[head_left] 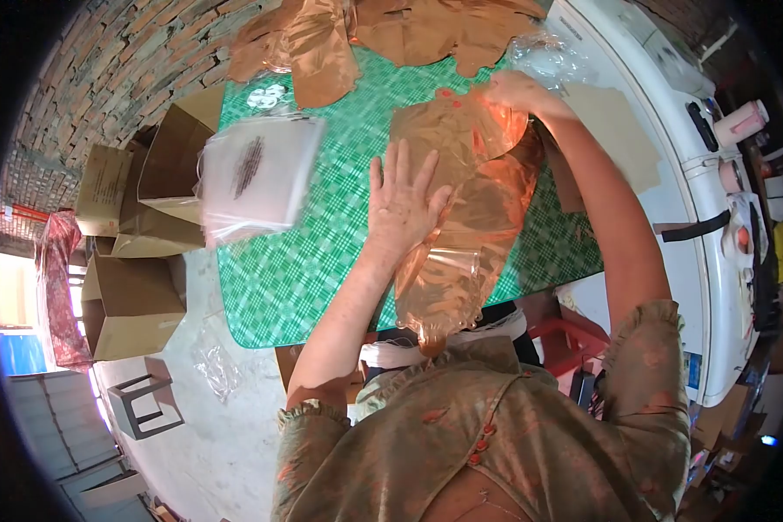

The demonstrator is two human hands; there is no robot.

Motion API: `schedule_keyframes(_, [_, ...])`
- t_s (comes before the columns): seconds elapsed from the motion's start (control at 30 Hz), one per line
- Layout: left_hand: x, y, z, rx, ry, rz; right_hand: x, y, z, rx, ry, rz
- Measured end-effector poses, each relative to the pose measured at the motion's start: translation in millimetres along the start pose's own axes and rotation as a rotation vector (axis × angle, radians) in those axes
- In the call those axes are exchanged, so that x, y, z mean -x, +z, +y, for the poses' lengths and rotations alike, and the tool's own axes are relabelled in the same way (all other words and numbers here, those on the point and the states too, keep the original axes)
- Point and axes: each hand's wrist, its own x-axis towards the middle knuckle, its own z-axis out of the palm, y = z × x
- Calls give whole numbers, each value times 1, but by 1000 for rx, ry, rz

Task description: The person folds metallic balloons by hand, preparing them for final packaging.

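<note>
A shiny copper-coloured foil sheet [470, 204] lies lengthwise over the green checked tabletop [270, 278], its gathered lower end hanging at the near edge. My left hand [403, 200] rests flat on the foil's left side, fingers spread. At the foil's upper right corner is my right hand [518, 94], its fingers bent and closed on the foil's edge. More copper foil pieces [444, 30] lie along the far side of the table. To the left sits a stack of clear plastic bags [261, 174] with a dark printed mark.
Open cardboard boxes [139, 304] stand left of the table, above a small grey frame stool [146, 409]. Crumpled clear plastic [548, 59] and a beige sheet [613, 135] lie at the upper right. A white appliance [718, 287] borders the right side. A red stool [570, 344] is below the table edge.
</note>
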Motion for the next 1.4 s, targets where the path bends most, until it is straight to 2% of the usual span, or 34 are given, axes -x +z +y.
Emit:
schedule_keyframes(0.17, [0, -1, 0, 19, 12, 4, 8, -24, -30, -351, -55, -187])
schedule_keyframes(0.33, [-1, -3, 0, 16, 12, -2, 52, -23, -82, -1006, -46, -147])
schedule_keyframes(0.43, [-1, -2, -1, 1, 15, -13, 44, -2, -66, -968, 53, 8])
schedule_keyframes(0.53, [-1, -3, 0, 28, 13, 7, 26, 52, 3, -665, -82, 358])
schedule_keyframes(0.63, [-1, -4, 0, 20, 9, -3, 42, 79, 30, -332, -202, 393])
schedule_keyframes(0.73, [-1, -4, 1, 21, 10, -4, 59, 92, 28, -11, -279, 556])
schedule_keyframes(0.83, [-2, -6, 2, 31, -4, -15, 68, 92, 18, 186, -396, 460])
schedule_keyframes(1.13, [-2, -4, 1, 48, -13, -3, 72, 101, -20, 105, -352, 395])
schedule_keyframes(1.4, [-2, -3, 1, 55, -16, 8, 80, 98, -32, 202, -253, 186])
